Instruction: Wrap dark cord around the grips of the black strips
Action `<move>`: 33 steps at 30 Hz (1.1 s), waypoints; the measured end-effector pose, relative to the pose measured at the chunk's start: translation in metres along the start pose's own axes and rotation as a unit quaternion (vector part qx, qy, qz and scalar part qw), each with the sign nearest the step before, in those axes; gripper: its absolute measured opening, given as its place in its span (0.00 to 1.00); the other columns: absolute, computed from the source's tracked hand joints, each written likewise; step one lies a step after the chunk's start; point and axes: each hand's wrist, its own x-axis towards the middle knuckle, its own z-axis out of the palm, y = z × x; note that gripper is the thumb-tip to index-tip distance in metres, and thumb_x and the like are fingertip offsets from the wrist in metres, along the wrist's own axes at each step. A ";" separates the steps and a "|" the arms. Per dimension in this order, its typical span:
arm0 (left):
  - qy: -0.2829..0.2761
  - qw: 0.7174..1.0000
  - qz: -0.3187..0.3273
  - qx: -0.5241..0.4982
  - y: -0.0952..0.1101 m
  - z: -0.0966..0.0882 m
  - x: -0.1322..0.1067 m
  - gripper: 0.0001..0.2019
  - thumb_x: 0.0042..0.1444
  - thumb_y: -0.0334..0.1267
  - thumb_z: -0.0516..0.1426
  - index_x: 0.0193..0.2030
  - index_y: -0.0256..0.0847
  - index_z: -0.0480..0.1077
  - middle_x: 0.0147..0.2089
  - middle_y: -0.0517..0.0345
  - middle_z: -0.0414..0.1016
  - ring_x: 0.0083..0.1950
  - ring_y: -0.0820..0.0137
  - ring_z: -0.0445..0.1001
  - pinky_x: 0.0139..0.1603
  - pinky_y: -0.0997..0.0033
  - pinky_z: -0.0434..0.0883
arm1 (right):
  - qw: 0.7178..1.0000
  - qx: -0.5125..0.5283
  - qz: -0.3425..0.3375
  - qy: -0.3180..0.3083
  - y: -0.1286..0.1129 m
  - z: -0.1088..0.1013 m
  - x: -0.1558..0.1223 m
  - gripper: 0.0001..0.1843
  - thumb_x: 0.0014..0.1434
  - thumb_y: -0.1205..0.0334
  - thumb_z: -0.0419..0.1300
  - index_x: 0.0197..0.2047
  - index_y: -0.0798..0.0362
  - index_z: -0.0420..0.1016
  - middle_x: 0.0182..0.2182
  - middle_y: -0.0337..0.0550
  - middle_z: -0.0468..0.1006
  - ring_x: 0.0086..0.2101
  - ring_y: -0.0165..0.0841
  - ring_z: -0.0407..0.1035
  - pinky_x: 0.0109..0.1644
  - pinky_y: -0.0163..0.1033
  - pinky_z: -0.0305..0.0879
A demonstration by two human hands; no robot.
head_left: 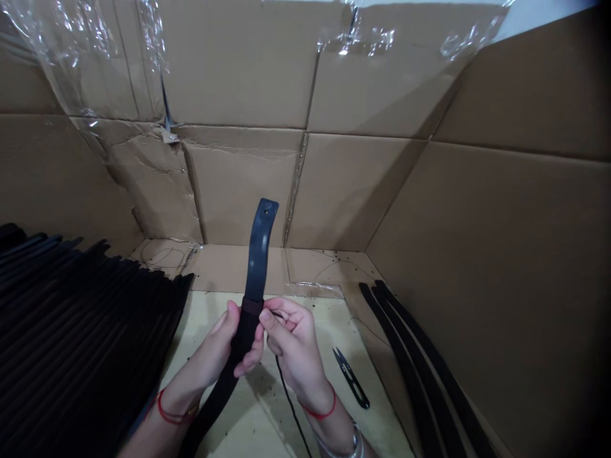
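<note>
A long dark strip (258,254) with a hole near its curved top end stands up in front of me, its lower part covered by a black fabric sleeve (217,401). My left hand (224,340) is closed around the sleeved part, thumb on its face and fingers behind. At the sleeve's upper edge my right hand (291,337) pinches a thin black cord (289,391), which hangs down below the palm. On the table to the right lies a pair of thread snips (351,377), apart from both hands.
Many black strips (81,337) are piled at the left. Several more black strips (420,356) lie along the right side. Taped cardboard walls (238,184) enclose the pale table (258,420) at the back and sides. Loose threads (165,256) lie at the back.
</note>
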 end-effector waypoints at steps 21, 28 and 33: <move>-0.059 0.987 -0.127 -0.084 0.004 0.001 0.018 0.32 0.52 0.73 0.44 0.21 0.42 0.54 0.14 0.74 0.42 0.13 0.82 0.39 0.13 0.80 0.41 | 0.996 0.048 0.056 0.044 0.001 -0.001 0.001 0.16 0.44 0.59 0.74 0.31 0.58 0.75 0.17 0.42 0.78 0.14 0.23 0.63 0.14 0.25 0.47; -0.049 0.994 -0.082 -0.052 0.002 0.000 0.015 0.30 0.58 0.67 0.44 0.30 0.39 0.63 0.15 0.68 0.57 0.12 0.79 0.54 0.13 0.79 0.52 | 0.997 0.041 0.033 0.060 -0.002 -0.001 0.002 0.16 0.43 0.59 0.74 0.30 0.58 0.76 0.17 0.37 0.74 0.13 0.19 0.54 0.14 0.24 0.43; 0.042 0.998 0.041 -0.003 0.011 0.010 0.009 0.16 0.64 0.51 0.52 0.47 0.39 0.62 0.21 0.67 0.66 0.18 0.78 0.65 0.19 0.81 0.60 | 0.998 0.036 0.023 0.046 -0.004 -0.005 0.007 0.15 0.43 0.59 0.74 0.30 0.58 0.77 0.16 0.29 0.64 0.13 0.16 0.40 0.14 0.26 0.35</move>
